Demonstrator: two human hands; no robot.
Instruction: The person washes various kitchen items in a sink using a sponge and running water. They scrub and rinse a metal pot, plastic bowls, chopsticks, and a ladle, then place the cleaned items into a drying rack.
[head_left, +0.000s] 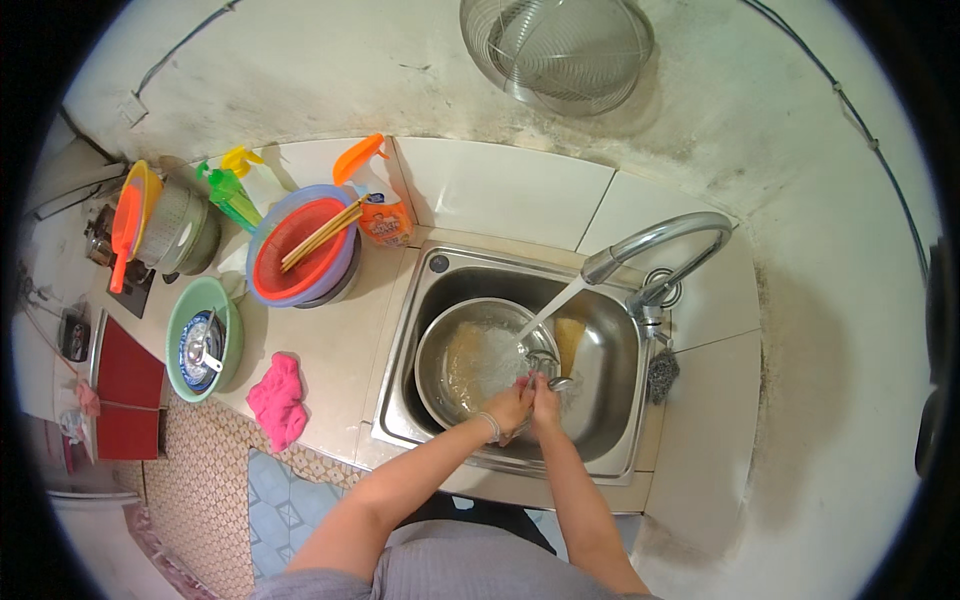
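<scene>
Over the right front rim of a stainless-steel basin (435, 334), my left hand (508, 406) and my right hand (546, 403) are close together. Both grip a small bunch of metal spoons (559, 384), bowls pointing away from me; the fingers partly hide the handles. The basin stands in the left part of a stainless-steel sink (611, 394) and holds water. A yellowish-brown thing (465, 360), unclear under the water, lies in its left side. From the curved chrome faucet (675, 227) a water stream (551, 307) runs into the basin. A yellow sponge or cloth (568, 345) rests beside the basin.
Steel wool (663, 375) sits right of the sink. On the left counter are a pink cloth (277, 401), a green basin (177, 319) of dishes, a red colander (270, 262) with chopsticks (322, 236), and an orange-topped spray bottle (386, 221). Wire baskets (559, 56) hang above.
</scene>
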